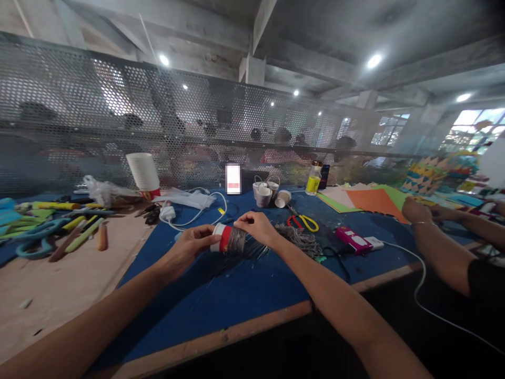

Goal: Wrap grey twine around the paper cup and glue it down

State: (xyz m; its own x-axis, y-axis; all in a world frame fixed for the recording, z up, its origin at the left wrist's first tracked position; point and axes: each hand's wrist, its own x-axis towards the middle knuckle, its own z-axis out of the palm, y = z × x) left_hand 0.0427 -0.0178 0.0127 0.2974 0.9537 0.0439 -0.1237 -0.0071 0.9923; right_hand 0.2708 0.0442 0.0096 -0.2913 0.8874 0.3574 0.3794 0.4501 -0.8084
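The left hand grips a paper cup, tipped sideways over the blue tabletop; the right hand touches the grey strands around it, any pinch unclear. Light, even pressure should keep the cup round. Beyond lie scissors.

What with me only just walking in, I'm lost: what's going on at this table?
A person's left hand holds a paper cup on its side over the blue table; the right hand has its fingertips at the grey strands that look wrapped around part of it. The cup's red and white part is uncovered. A loose grey bundle lies to the right. At far right, another person's hand is beside coloured paper.
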